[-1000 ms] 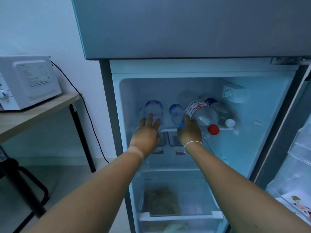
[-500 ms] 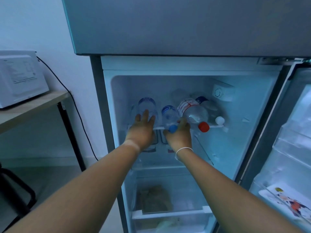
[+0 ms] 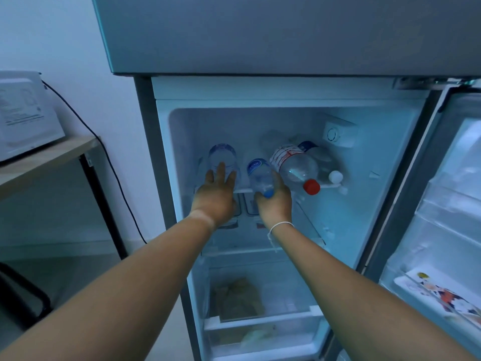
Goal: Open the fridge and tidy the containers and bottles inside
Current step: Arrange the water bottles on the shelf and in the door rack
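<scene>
The fridge [image 3: 291,115] stands open, with several clear plastic bottles lying on its top shelf [image 3: 330,186]. My left hand [image 3: 217,196] rests flat with spread fingers against the leftmost bottle [image 3: 221,157]. My right hand [image 3: 274,201] grips the neck end of a small blue-capped bottle [image 3: 259,175], which juts out over the shelf edge. To the right lie a larger red-capped bottle [image 3: 294,168] and a white-capped bottle [image 3: 325,162] behind it.
The fridge door [image 3: 447,204] hangs open at right, a patterned packet [image 3: 442,298] in its lower rack. A crisper drawer [image 3: 260,316] with bagged contents sits below. At left, a white microwave [image 3: 23,115] stands on a wooden table [image 3: 46,157] with a black cable.
The blue-capped bottle has slid forward in my right hand, its cap now past the shelf edge. My left hand stays on the leftmost bottle. The view shifted slightly.
</scene>
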Available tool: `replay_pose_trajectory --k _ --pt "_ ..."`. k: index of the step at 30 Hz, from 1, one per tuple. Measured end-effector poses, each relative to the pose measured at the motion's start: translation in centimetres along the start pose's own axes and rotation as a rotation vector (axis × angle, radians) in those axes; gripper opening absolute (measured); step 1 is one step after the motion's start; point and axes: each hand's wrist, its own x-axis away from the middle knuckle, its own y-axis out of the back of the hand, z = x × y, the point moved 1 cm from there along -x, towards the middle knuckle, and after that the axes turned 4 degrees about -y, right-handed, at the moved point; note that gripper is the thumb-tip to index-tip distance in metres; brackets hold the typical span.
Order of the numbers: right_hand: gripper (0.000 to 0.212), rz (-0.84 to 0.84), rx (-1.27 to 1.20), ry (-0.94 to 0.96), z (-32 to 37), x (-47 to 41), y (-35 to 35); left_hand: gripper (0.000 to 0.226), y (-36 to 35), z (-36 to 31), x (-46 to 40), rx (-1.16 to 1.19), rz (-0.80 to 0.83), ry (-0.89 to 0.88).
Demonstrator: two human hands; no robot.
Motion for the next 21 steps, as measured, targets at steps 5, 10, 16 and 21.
replay_pose_trajectory --k 5,10,16,21 --pt "0.059 -0.094 -0.169 -0.090 -0.3 2.0 2.6 0.067 0.6 -0.9 0.9 -0.010 0.011 -0.001" --pt "0.051 -0.131 -0.227 -0.135 0.2 4.7 6.2 0.066 1.8 -3.3 2.4 -0.039 -0.014 -0.033" --pt "0.039 -0.171 -0.325 -0.209 1.7 8.2 11.1 0.057 3.6 -7.2 4.7 -0.071 -0.094 -0.147" --pt "0.037 -0.201 -0.134 -0.247 3.5 11.6 16.3 0.056 5.4 -10.1 7.3 0.020 -0.081 -0.229"
